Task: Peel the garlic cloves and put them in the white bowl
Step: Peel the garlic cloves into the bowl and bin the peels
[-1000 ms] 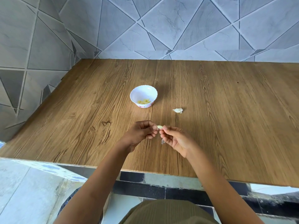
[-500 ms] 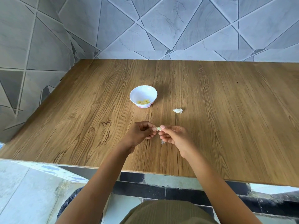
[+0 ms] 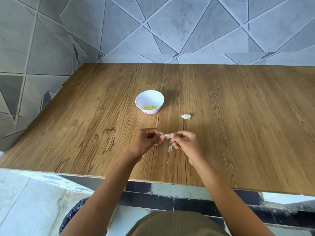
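Wooden table point(image 3: 238, 133) (clove point(image 3: 167, 135) near front edge)

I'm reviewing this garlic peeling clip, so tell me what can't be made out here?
Head view: garlic clove, mostly covered by fingertips of left hand and right hand; remaining skin unclear.
Head view: peeled pieces in the white bowl, too small to count.
Head view: pale piece on the table, too small to tell clove from skin.

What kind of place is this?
Probably a home kitchen or food-prep corner, though no stove or sink shows. Cues: grey marbled wall tiles behind a wood-grain table, a white bowl holding peeled garlic, and the left hand and right hand pinching a garlic clove.
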`<state>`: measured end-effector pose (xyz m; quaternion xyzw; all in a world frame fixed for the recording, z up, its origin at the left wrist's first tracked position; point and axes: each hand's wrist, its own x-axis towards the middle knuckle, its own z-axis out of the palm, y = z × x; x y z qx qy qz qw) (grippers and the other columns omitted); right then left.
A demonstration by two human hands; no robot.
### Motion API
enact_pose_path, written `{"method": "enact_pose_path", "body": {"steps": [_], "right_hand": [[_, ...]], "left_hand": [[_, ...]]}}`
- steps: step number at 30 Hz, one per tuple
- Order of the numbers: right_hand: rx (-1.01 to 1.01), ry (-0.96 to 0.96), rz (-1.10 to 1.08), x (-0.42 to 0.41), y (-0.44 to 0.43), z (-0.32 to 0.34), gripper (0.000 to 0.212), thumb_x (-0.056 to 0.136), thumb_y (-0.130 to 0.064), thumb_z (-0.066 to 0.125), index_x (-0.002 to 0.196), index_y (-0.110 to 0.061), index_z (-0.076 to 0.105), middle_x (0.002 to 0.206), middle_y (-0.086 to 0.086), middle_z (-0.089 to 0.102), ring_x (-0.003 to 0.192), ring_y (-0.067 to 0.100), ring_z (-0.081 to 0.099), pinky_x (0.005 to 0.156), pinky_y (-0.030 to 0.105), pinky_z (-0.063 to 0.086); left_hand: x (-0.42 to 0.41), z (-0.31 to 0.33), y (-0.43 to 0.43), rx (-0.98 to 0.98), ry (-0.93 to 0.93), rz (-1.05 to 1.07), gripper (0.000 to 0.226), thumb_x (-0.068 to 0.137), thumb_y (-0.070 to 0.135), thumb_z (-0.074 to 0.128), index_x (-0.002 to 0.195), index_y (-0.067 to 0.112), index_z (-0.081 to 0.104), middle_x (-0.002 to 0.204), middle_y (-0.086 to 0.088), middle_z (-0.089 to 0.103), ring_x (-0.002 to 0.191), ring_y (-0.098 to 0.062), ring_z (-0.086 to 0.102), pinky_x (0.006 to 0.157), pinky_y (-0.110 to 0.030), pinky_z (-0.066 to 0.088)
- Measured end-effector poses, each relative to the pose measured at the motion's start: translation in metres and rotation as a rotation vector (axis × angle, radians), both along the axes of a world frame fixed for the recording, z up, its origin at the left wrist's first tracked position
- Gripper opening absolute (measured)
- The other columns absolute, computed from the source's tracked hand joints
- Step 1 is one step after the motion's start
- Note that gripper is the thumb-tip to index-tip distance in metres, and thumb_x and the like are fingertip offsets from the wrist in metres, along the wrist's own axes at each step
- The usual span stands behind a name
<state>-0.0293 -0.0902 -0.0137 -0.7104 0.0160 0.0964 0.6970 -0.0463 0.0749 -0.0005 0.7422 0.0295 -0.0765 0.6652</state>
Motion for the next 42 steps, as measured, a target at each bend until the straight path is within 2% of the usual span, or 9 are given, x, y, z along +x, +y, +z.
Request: {"method": "enact_pose_path", "body": {"steps": [5,9,13,22,27,30,32,36,42], "right_hand": [[-0.208,-0.228,-0.036,0.001,-0.002,-0.006,0.007,0.082,-0.013,0.071,0.08,-0.018,0.067,0.073,-0.005,0.067,0.061,0.011,0.062,0.059,0.03,0.053],[-0.146,-0.187,0.086,0.0,-0.001,-0.001,0.012,0.088,-0.014,0.064,0.087,-0.025,0.068,0.083,-0.004,0.07,0.066,0.0,0.065,0.055,0.016,0.048],[-0.131,-0.155,0.132,-0.001,-0.003,0.003,0.008,0.085,-0.015,0.067,0.085,-0.022,0.068,0.077,-0.005,0.067,0.063,-0.002,0.062,0.053,0.014,0.047],[0.399,0.489,0.231,0.004,-0.006,0.014,0.01,0.089,-0.008,0.059,0.083,-0.004,0.066,0.065,0.001,0.064,0.055,0.007,0.06,0.051,0.015,0.05],[0.282,0.323,0.073,0.0,-0.004,0.01,0.005,0.086,-0.008,0.062,0.086,-0.007,0.067,0.073,0.002,0.066,0.06,0.007,0.062,0.056,0.015,0.051],[0.225,0.215,0.011,0.0,-0.008,0.01,0.005,0.082,-0.006,0.067,0.084,-0.01,0.069,0.073,0.002,0.068,0.061,0.008,0.063,0.062,0.017,0.054],[0.21,0.146,0.01,-0.001,-0.011,0.01,0.01,0.082,-0.002,0.067,0.083,-0.012,0.069,0.071,0.003,0.068,0.061,0.008,0.062,0.063,0.017,0.054],[0.16,0.053,0.03,-0.004,-0.01,0.009,0.016,0.081,0.001,0.067,0.085,-0.014,0.069,0.069,-0.003,0.069,0.061,0.004,0.062,0.064,0.015,0.053],[0.116,-0.004,0.026,-0.004,-0.011,0.008,0.016,0.081,0.002,0.067,0.085,-0.013,0.068,0.068,-0.005,0.067,0.059,-0.001,0.061,0.062,0.013,0.051]], "left_hand": [[0.001,-0.002,0.0,0.013,0.006,0.066,0.004,0.083,0.01,0.069,0.085,0.006,0.07,0.064,0.003,0.065,0.059,-0.004,0.057,0.059,-0.014,0.048],[0.002,-0.003,0.002,0.037,0.002,0.073,0.005,0.085,0.01,0.067,0.081,0.008,0.069,0.064,0.003,0.064,0.059,-0.003,0.057,0.059,-0.015,0.047],[0.002,-0.001,0.003,0.08,0.002,0.012,0.005,0.086,0.01,0.065,0.085,0.006,0.068,0.068,-0.001,0.064,0.061,-0.006,0.057,0.061,-0.017,0.048],[-0.001,0.013,-0.003,-0.048,0.041,-0.088,0.01,0.093,0.006,0.053,0.088,0.005,0.062,0.076,-0.004,0.062,0.07,-0.009,0.058,0.067,-0.018,0.049],[0.001,0.015,-0.007,0.077,0.056,0.044,0.014,0.093,0.008,0.054,0.088,-0.003,0.061,0.073,-0.007,0.058,0.069,-0.015,0.053,0.065,-0.022,0.046],[0.003,0.007,-0.001,0.595,-0.095,0.069,0.02,0.093,0.016,0.057,0.092,0.0,0.068,0.08,-0.011,0.065,0.074,-0.022,0.057,0.071,-0.03,0.045],[0.001,0.006,-0.003,0.796,-0.179,-0.001,0.022,0.094,0.021,0.056,0.092,0.006,0.072,0.086,-0.006,0.069,0.078,-0.019,0.059,0.071,-0.028,0.043],[0.001,0.01,-0.009,0.747,-0.215,0.077,0.006,0.081,0.012,0.07,0.085,0.011,0.074,0.079,0.009,0.061,0.069,-0.007,0.055,0.066,-0.02,0.043],[0.001,0.012,-0.011,0.685,-0.192,0.107,0.006,0.077,0.009,0.073,0.081,0.004,0.071,0.076,-0.001,0.07,0.073,-0.015,0.065,0.071,-0.026,0.052]]}}
